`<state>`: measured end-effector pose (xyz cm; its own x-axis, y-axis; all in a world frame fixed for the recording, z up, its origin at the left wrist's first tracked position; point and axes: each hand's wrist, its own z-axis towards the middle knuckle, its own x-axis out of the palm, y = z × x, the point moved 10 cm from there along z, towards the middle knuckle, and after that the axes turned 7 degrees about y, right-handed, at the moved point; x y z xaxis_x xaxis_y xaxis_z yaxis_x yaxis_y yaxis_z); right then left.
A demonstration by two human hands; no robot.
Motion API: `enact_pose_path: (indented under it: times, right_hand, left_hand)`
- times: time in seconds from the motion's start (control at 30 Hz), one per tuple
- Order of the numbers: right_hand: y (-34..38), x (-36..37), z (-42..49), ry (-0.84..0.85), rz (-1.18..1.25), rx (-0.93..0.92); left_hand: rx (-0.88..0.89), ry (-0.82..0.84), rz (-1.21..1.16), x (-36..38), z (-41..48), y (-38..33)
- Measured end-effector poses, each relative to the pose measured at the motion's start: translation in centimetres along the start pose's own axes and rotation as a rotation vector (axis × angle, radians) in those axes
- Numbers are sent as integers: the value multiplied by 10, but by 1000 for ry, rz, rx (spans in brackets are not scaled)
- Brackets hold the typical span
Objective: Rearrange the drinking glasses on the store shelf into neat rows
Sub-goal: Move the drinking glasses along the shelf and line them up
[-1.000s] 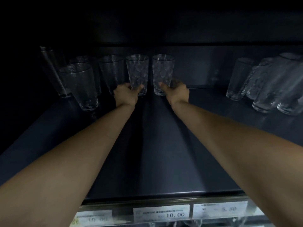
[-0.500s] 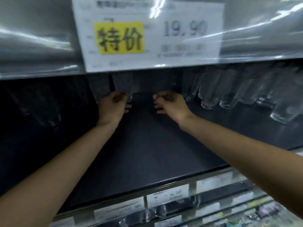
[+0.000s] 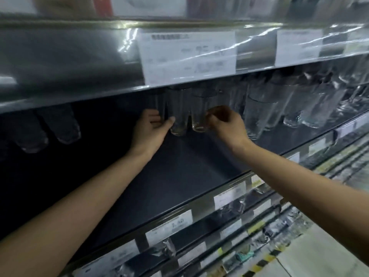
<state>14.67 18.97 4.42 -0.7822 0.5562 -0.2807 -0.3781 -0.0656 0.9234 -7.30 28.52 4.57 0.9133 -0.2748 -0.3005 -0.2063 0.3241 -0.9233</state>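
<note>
Two clear drinking glasses stand side by side at the back of the dark shelf (image 3: 179, 176). My left hand (image 3: 149, 128) wraps the left glass (image 3: 178, 116) from its left, thumb on the front near the base. My right hand (image 3: 225, 124) pinches the base of the right glass (image 3: 199, 114) from the right. The upper halves of both glasses are hidden behind the shelf edge above. More clear glasses (image 3: 259, 112) crowd the right part of the shelf. Two dim glasses (image 3: 60, 124) stand at the far left.
The upper shelf's front rail (image 3: 79, 62) with a white price tag (image 3: 189, 56) hangs low over the glasses. Price labels (image 3: 169, 226) line the front edge of my shelf. Lower shelves with goods run beneath, and a floor with a yellow-black stripe (image 3: 265, 260) shows at bottom right.
The view has risen and tilted, so the upper rail now covers the glass tops. Both hands, loose at 0.5 s ago, have closed again on two glasses.
</note>
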Motion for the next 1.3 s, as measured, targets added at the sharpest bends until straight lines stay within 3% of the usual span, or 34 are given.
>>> enact_pose_path:
  times: [0.2,0.43,0.67,0.97,1.3]
  right_hand:
    - [-38,-15,30,10,-55,74]
    - [-51,20,68,145,-26,4]
    - [-64,38,85,152,24,-51]
    - [-61,36,82,226,-1,-37]
    - [-16,89,18,539,46,-109]
  left_hand:
    - [-79,-48,-18,49,27,20]
    - [-94,-95,-23,75,50,41]
    - [-94,-160,11,78,61,47]
    - [-126,-166,116,59,43,47]
    - [-166,-268,296,-36,-55,36]
